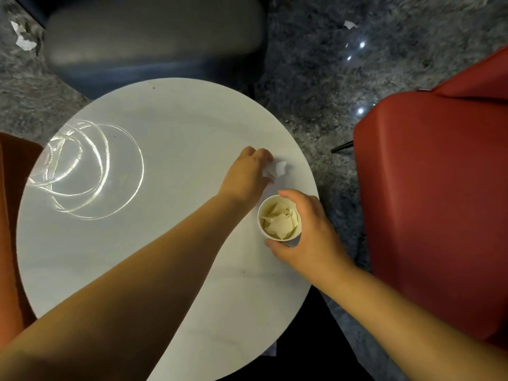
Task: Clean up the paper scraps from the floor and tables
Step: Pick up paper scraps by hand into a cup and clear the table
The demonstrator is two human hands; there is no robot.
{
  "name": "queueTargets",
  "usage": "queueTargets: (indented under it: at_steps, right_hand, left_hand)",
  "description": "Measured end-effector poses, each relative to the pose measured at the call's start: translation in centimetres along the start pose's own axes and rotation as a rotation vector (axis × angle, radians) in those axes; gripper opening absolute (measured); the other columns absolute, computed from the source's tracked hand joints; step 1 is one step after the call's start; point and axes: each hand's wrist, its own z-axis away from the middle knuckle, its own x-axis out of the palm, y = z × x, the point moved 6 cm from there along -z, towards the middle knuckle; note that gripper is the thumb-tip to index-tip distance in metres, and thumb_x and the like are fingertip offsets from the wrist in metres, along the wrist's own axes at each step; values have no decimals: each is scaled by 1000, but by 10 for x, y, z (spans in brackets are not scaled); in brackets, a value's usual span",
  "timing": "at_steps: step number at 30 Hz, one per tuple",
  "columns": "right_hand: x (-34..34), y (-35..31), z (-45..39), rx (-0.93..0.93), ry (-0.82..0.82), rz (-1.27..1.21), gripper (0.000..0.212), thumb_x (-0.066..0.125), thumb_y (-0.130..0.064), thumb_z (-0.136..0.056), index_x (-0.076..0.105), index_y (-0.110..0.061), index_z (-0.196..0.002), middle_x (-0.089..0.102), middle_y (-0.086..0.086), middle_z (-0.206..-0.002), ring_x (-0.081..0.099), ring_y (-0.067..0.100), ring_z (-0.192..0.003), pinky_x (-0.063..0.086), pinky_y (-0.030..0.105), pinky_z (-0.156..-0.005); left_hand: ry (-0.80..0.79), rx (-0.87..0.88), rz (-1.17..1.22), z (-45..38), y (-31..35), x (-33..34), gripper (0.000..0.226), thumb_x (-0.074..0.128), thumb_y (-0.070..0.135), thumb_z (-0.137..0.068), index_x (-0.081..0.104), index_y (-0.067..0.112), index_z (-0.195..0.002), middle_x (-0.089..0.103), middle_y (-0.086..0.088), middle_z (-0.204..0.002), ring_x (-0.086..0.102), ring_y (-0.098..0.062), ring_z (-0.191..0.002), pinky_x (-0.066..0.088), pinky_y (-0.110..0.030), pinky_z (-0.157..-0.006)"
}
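Observation:
A round white table [165, 270] fills the middle of the view. On its right side stands a paper cup [279, 217] with several torn paper scraps inside. My right hand [305, 232] grips the cup from the right, thumb and fingers curled round its rim. Just beyond the cup, my left hand [247, 174] pinches a white paper scrap [276, 169] that lies on the tabletop. More paper scraps lie on the floor at the far left [23, 37] and at the far right [349, 24].
A dark blue chair [154, 42] stands behind the table. A red chair [439, 202] is close on the right, and part of an orange chair [11, 229] shows at the left edge. The floor is dark speckled stone [330, 78].

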Motion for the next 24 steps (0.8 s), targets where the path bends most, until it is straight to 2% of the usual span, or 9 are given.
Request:
queueTargets:
  at_steps: [3, 6, 9, 11, 15, 17, 20, 22, 24]
  right_hand:
    - [-8, 4, 2, 4, -1, -6, 82, 87, -21, -64, 44, -26, -134, 39, -10, -118, 51, 15, -110, 47, 27, -89]
    - [-13, 6, 0, -2, -11, -6, 82, 86, -20, -64, 44, -25, -135, 38, -10, -118, 50, 16, -110, 47, 27, -90]
    - [-18, 7, -6, -21, -1, -4, 82, 86, -19, -63, 45, -25, -134, 38, -8, -118, 52, 18, -110, 48, 29, -90]
    - [-22, 6, -11, -42, 11, 7, 83, 87, -20, -61, 46, -25, -133, 38, -8, -118, 51, 16, -109, 45, 24, -88]
    - [-30, -2, -19, -93, -16, -4, 89, 88, -24, -61, 39, -30, -135, 39, -7, -122, 44, 6, -107, 34, 7, -83]
    - [-34, -14, -21, -118, -35, -8, 91, 87, -27, -63, 35, -30, -137, 39, -6, -127, 42, 4, -108, 31, 0, -80]
    - [-42, -36, -24, -165, -41, -9, 94, 86, -26, -62, 32, -28, -140, 39, -9, -128, 37, -7, -106, 31, -7, -76]
    - [-49, -52, -24, -180, -57, -4, 97, 86, -27, -63, 28, -33, -141, 40, -7, -132, 35, -9, -105, 32, -6, -75]
    - [-57, -64, -22, -181, -69, 6, 98, 85, -30, -64, 24, -40, -140, 39, -7, -135, 38, -2, -109, 33, 3, -81]
  left_hand:
    - [33, -78, 8, 1, -6, 2, 32, 72, 19, -85, 61, 14, -114, 55, -8, -113, 55, -24, -93, 45, -24, -76]
    - [42, -161, 42, 2, -10, 1, 21, 72, 22, -86, 65, 11, -103, 58, -8, -103, 53, -21, -84, 37, -20, -65]
    - [94, -254, 218, 12, -11, -10, 16, 68, 30, -90, 63, 15, -88, 66, -8, -89, 64, -21, -73, 43, -23, -59]
    - [185, -298, 374, 27, -5, -27, 16, 67, 30, -91, 59, 20, -81, 66, -2, -78, 65, -12, -62, 46, -22, -57]
    - [366, -248, 550, 73, 28, -72, 17, 71, 37, -86, 60, 24, -87, 67, 11, -67, 65, -5, -58, 52, -18, -53]
    - [325, -213, 556, 96, 47, -83, 16, 73, 37, -83, 61, 27, -80, 66, 15, -65, 63, -3, -56, 46, -12, -47]
    - [207, -217, 494, 122, 66, -87, 14, 78, 31, -80, 65, 27, -78, 66, 9, -68, 61, -6, -52, 50, -17, -49]
    - [249, -256, 461, 135, 69, -96, 15, 79, 28, -79, 66, 27, -87, 66, 9, -77, 64, -10, -54, 56, -24, -56]
    - [325, -285, 468, 146, 68, -109, 19, 78, 27, -80, 65, 28, -94, 66, 11, -83, 65, -10, -55, 54, -21, -55]
